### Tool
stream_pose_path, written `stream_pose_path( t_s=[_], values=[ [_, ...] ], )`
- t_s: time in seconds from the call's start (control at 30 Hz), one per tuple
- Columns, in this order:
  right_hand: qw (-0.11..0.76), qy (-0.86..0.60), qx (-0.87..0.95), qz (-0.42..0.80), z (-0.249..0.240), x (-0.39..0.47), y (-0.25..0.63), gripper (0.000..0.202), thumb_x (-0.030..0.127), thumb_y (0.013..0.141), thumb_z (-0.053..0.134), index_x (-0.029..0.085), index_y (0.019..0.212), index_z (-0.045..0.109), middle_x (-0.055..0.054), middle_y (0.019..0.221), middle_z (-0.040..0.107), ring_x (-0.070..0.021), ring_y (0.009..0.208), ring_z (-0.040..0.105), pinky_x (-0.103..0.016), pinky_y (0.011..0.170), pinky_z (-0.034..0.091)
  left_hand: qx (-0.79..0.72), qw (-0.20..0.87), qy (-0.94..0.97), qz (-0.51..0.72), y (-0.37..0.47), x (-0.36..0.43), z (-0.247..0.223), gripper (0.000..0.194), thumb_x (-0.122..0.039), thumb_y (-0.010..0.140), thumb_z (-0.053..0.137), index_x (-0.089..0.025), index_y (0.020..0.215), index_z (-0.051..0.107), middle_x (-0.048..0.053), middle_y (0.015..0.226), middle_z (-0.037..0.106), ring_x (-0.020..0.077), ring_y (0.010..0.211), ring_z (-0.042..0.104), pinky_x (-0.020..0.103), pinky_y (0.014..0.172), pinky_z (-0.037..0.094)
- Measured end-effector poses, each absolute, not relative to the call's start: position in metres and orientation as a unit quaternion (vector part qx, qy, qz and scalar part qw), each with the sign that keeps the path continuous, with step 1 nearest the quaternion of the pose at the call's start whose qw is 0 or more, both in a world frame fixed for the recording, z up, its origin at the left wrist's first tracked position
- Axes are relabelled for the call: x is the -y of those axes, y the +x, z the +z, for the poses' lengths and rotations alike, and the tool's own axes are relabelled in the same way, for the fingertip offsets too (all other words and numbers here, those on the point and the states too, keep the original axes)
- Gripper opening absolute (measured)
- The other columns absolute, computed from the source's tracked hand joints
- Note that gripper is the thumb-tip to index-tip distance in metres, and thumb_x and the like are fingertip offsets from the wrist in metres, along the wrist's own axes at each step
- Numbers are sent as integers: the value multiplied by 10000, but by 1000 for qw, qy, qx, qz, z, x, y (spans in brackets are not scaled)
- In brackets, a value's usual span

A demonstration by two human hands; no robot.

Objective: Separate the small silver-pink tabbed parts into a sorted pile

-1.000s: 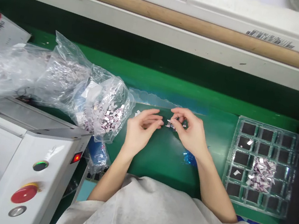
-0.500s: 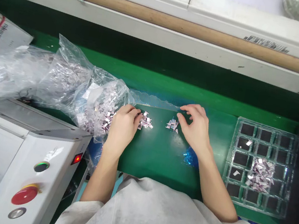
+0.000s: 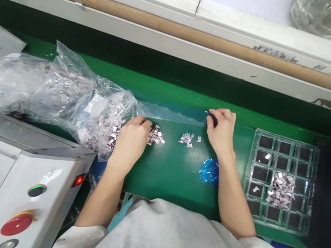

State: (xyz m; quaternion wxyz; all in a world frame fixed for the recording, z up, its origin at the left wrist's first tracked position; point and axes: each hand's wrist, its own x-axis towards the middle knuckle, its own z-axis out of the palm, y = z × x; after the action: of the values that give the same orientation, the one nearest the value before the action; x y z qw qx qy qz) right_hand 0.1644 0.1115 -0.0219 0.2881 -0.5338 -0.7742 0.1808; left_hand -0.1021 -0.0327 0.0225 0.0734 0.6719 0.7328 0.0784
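My left hand (image 3: 132, 141) rests at the edge of a pile of small silvery-pink metal-like pieces (image 3: 156, 136), its fingers curled down and pressed together. Whatever lies under those fingertips is hidden. Farther right, my right hand (image 3: 222, 132) pinches a small dark object (image 3: 213, 119) between thumb and fingers, near the end of a clear film strip (image 3: 173, 114). Between the hands lies a smaller cluster of the same pieces (image 3: 186, 139), with one piece (image 3: 199, 139) slightly apart. A heap of shiny blue film bits (image 3: 209, 171) sits beside my right forearm.
Clear plastic bags (image 3: 69, 85) full of pieces lie at the left. A clear compartment tray (image 3: 250, 169) at the right holds pieces in some cells. A machine panel with a red button (image 3: 17, 224) stands at the lower left. A white ledge (image 3: 156, 32) runs along the back.
My right hand has closed from a loose pinch onto the dark object. One piece now lies apart from the small cluster. The whole view has shifted slightly, and more blue bits show.
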Motion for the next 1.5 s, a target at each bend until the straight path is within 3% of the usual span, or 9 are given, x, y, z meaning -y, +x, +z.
stream_pose_path(
  t_s=[0.17,0.27,0.4,0.53,0.63,0.8,1.5],
  values=[
    [302,-543,756,207,-16,-111,165,156,205,982,632,257,1018,774,-108,1116,730,-341,1122,626,-620,1041,564,-750,70,648,111,-105,34,21,331,-157,1063,438,-166,1079,769,180,1034,750,356,948,724,452,816,546],
    [333,-542,740,219,-8,-106,165,137,224,992,626,258,981,758,-94,1102,749,-317,1108,663,-552,976,600,-772,83,582,241,-102,37,18,323,-208,1074,476,-185,1229,758,146,1087,781,302,944,755,434,866,584],
    [405,-528,691,281,9,-87,153,100,305,1006,666,266,991,756,-74,1067,762,-266,1005,716,-450,859,624,-720,232,421,501,-79,39,17,235,-345,1064,641,-220,1186,799,72,1039,807,195,837,798,353,842,650],
    [427,-448,620,482,23,-55,129,100,376,1018,730,280,1033,755,-42,1051,812,-236,1003,771,-414,899,640,-627,382,270,623,-47,38,18,238,-397,935,860,-190,1039,807,68,953,835,220,863,846,352,840,706],
    [421,-412,588,555,26,-38,116,140,427,1018,759,289,1042,764,-43,1132,829,-243,1104,781,-418,967,644,-596,417,234,645,-30,36,18,244,-385,905,900,-189,1008,797,67,949,842,226,879,857,349,841,721],
    [409,-408,581,574,26,-28,111,219,505,1011,771,288,1044,773,-41,1104,836,-239,1062,788,-430,989,650,-589,430,207,652,-16,35,12,264,-410,914,884,-198,1010,758,60,981,843,232,932,861,378,907,725],
    [431,-404,598,541,17,-26,110,69,338,1023,764,291,1041,812,-31,1083,827,-221,1030,774,-412,964,621,-547,418,166,706,1,33,4,254,-386,850,932,-202,903,765,24,888,820,172,828,826,343,844,731]
  ],
)
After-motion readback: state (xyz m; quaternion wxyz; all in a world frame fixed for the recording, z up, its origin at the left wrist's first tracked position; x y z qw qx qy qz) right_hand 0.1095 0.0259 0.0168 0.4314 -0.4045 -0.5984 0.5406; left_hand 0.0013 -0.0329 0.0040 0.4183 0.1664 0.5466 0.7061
